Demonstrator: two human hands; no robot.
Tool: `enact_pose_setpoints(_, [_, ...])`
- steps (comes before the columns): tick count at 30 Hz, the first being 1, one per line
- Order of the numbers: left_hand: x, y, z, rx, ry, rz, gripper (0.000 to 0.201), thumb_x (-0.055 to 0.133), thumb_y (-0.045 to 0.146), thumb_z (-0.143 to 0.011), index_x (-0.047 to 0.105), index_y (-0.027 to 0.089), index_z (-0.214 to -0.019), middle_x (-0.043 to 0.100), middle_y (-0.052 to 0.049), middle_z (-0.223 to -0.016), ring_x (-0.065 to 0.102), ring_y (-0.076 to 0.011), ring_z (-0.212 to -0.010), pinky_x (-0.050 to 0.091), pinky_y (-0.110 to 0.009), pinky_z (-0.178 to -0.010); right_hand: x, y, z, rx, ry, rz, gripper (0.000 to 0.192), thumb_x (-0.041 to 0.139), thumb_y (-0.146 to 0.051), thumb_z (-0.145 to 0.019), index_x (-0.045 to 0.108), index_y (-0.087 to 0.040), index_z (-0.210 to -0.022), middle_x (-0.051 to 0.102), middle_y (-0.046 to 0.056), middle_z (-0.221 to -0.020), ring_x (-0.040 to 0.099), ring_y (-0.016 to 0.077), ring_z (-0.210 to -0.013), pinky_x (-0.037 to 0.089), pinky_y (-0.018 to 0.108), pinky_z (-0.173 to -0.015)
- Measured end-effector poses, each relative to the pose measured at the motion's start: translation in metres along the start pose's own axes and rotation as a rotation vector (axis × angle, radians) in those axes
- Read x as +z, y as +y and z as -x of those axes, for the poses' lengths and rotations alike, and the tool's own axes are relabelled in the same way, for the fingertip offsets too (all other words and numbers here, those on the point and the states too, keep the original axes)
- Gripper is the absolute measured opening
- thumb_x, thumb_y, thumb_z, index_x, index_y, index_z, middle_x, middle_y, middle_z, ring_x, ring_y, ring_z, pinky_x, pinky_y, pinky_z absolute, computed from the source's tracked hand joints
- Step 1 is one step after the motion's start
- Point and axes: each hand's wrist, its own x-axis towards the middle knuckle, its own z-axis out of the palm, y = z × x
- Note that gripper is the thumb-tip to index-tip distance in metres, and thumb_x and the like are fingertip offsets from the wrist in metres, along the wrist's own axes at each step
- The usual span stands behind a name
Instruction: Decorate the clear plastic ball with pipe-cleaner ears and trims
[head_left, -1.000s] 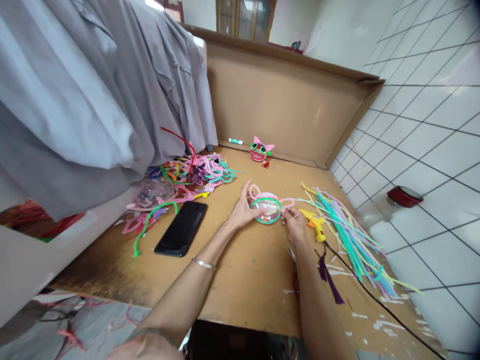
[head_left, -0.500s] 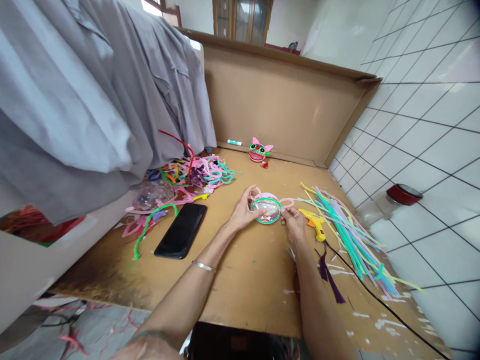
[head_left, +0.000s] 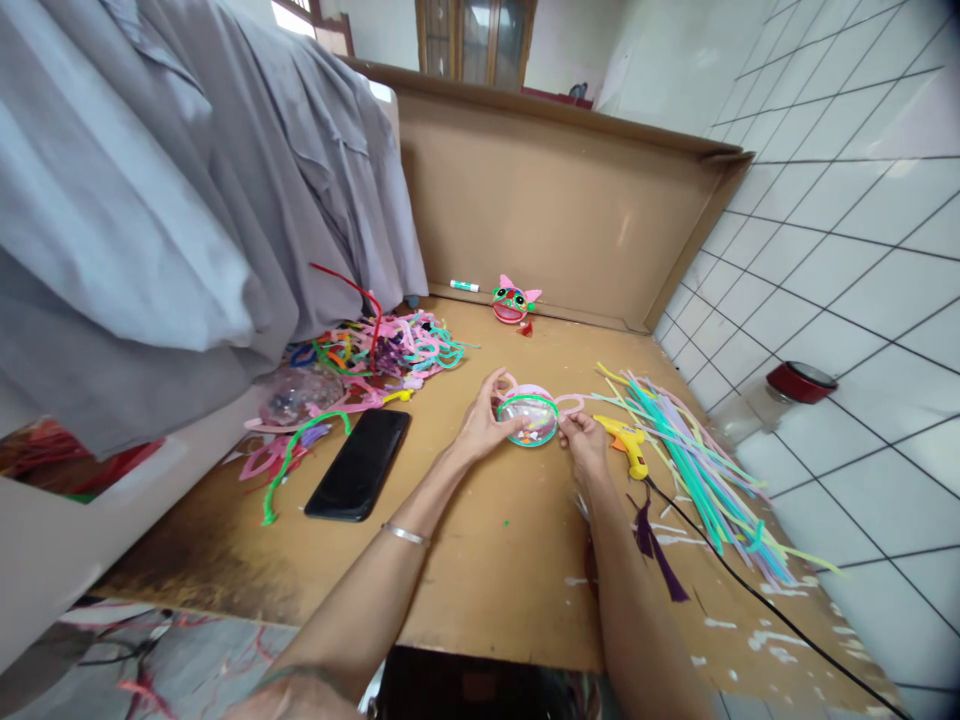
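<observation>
A small round craft piece [head_left: 529, 418] is held up over the table, with a clear middle, green edging and pink loops at its top and side. My left hand [head_left: 481, 420] grips its left side, the thumb across the front and fingers behind. At its right edge the fingertips of my right hand [head_left: 583, 440] are pinched together, touching the rim; whatever thin bit they pinch is too small to make out. Just right of that hand lies a yellow hot glue gun [head_left: 628, 446] with a black cord.
A bundle of pastel pipe cleaners [head_left: 690, 470] lies at right. On the left are a black phone [head_left: 358, 465] and a tangled heap of pipe cleaners [head_left: 405, 345]. A finished animal-face ornament [head_left: 511, 302] and a glue stick [head_left: 464, 286] sit by the cardboard wall [head_left: 540, 190]. A lidded jar [head_left: 780, 395] stands right.
The whole view has shifted slightly. Both hands keep nearly the same hold on the craft piece, and nothing else has visibly moved.
</observation>
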Motion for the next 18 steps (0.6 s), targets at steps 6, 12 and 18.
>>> enact_pose_setpoints(6, [0.0015,0.0009,0.0003,-0.065,0.018,0.017,0.106,0.080,0.035,-0.063,0.022,0.021,-0.150,0.055,-0.013,-0.130,0.060,-0.0214,-0.102,0.047,-0.039,-0.095,0.0015,-0.0012,0.0003,-0.015,0.002,-0.013,0.023,0.066,-0.041,-0.057,0.056,-0.021,-0.057,0.048,-0.006,-0.048,0.040,0.0094,-0.045,0.032,0.024,-0.046])
enact_pose_setpoints(12, [0.0019,0.0024,0.0012,-0.065,0.021,0.021,0.099,0.079,0.036,-0.063,0.028,0.020,-0.146,0.056,-0.012,-0.129,0.060,-0.0217,-0.102,0.048,-0.037,-0.094,0.0030,-0.0037,0.0014,-0.004,0.026,-0.013,0.023,0.066,-0.042,-0.055,0.056,-0.020,-0.058,0.050,-0.005,-0.049,0.040,0.0094,-0.044,0.031,0.023,-0.046])
enact_pose_setpoints(18, [0.0092,-0.0045,0.0022,-0.079,0.008,0.130,0.104,0.081,0.036,-0.062,0.024,0.022,-0.148,0.056,-0.012,-0.127,0.061,-0.0217,-0.105,0.050,-0.037,-0.093,-0.0025,-0.0071,-0.0014,-0.094,0.042,0.078,0.020,0.061,-0.039,-0.058,0.057,-0.020,-0.061,0.055,-0.003,-0.055,0.044,0.0121,-0.053,0.036,0.025,-0.053])
